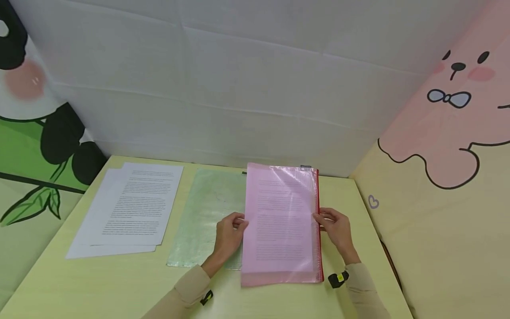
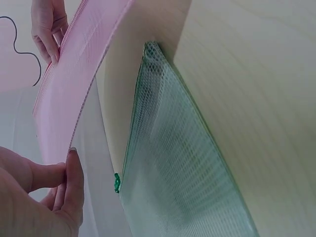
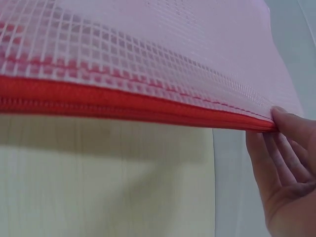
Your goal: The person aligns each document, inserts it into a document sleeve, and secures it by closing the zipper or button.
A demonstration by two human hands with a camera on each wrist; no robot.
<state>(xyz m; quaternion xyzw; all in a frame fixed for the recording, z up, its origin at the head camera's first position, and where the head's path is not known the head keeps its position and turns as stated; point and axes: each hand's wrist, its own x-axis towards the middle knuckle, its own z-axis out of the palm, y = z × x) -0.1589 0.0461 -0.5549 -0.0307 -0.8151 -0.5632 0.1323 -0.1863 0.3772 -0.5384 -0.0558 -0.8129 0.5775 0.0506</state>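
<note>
A pink mesh zipper pouch (image 1: 279, 221) with a printed sheet showing through it is held up by both hands. My left hand (image 1: 230, 235) pinches its left edge between thumb and fingers. At the opposite edge, along the red zipper (image 3: 148, 109), my right hand (image 1: 336, 228) pinches with the thumb on top and fingers beneath. Bare table shows under the zipper in the right wrist view, so that side is raised. A green mesh zipper pouch (image 2: 168, 148) lies on the table below and to the left, partly hidden by the pink one in the head view.
Two overlapping white sheets, the upper one a printed page (image 1: 139, 204), lie at the left of the pale wooden table (image 1: 99, 288). A white wall sheet (image 1: 239, 88) rises behind the table's far edge, and a cartoon-printed wall (image 1: 438, 221) borders the right side.
</note>
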